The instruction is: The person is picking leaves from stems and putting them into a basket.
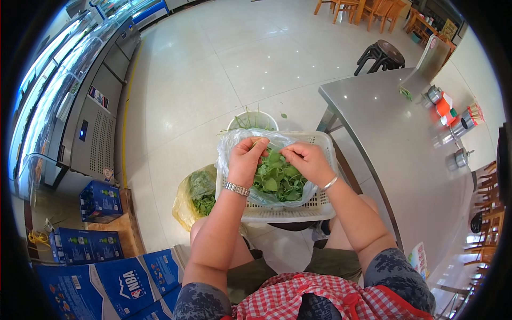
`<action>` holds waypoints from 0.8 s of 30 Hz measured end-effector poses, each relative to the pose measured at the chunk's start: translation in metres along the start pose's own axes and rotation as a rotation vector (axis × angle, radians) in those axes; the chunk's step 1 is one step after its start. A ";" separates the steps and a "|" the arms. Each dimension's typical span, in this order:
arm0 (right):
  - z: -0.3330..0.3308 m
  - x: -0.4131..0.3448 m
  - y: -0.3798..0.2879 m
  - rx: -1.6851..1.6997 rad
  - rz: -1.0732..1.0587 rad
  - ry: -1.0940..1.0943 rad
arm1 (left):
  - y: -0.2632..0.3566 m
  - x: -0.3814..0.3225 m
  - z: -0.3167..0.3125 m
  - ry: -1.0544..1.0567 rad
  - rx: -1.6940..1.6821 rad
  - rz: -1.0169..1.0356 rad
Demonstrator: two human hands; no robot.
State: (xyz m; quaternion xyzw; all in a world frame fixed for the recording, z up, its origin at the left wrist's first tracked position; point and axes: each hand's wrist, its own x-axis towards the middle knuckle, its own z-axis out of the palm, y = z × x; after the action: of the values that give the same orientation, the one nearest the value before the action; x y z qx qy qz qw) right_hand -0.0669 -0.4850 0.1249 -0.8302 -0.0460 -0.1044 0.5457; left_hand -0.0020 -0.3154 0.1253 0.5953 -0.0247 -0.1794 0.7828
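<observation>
Loose leafy greens (280, 180) lie in a clear plastic bag (306, 196) that lines a white perforated plastic basket (276, 216) in front of me. Over the bag's left part, my left hand (247, 156) has its thumb pressed against the forefinger, pinching a thin green stem (256, 143) that is mostly covered by the fingers. Facing it, my right hand (306, 159) pinches a leafy piece of the greens between thumb and fingertips. Behind the basket stands a white bucket (267, 119) with cut stems (248, 119) sticking out of it.
Left of the basket, a yellowish plastic bag (183, 204) of greens rests on the tiled floor. A steel table (404, 132) runs along my right, carrying metal containers (435, 94). Blue cartons (128, 282) and a refrigerated display case (96, 120) are at left. Dark stools (386, 52) stand beyond.
</observation>
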 end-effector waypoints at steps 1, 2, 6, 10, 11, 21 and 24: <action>-0.002 0.002 0.003 -0.050 0.013 0.004 | 0.003 -0.001 0.001 -0.020 0.017 -0.013; -0.004 0.003 0.005 -0.101 0.027 0.007 | 0.003 -0.001 0.001 -0.022 0.016 -0.013; -0.006 0.007 0.014 -0.278 0.020 -0.023 | 0.003 -0.002 0.002 -0.043 0.198 0.016; -0.001 0.009 0.000 0.071 0.105 -0.040 | 0.003 -0.005 0.004 -0.068 0.349 0.114; 0.001 0.008 -0.006 0.243 0.239 -0.101 | 0.002 -0.005 0.004 -0.063 0.349 0.113; 0.005 0.007 0.007 0.284 0.264 -0.113 | -0.005 -0.004 0.002 -0.039 0.283 0.199; 0.002 0.005 0.003 0.185 0.278 -0.142 | -0.004 -0.007 0.004 -0.009 0.313 0.244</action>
State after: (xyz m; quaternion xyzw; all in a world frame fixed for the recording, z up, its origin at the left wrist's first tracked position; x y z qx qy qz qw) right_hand -0.0615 -0.4843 0.1227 -0.7799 0.0211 0.0356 0.6245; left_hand -0.0109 -0.3181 0.1238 0.7016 -0.1279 -0.0800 0.6964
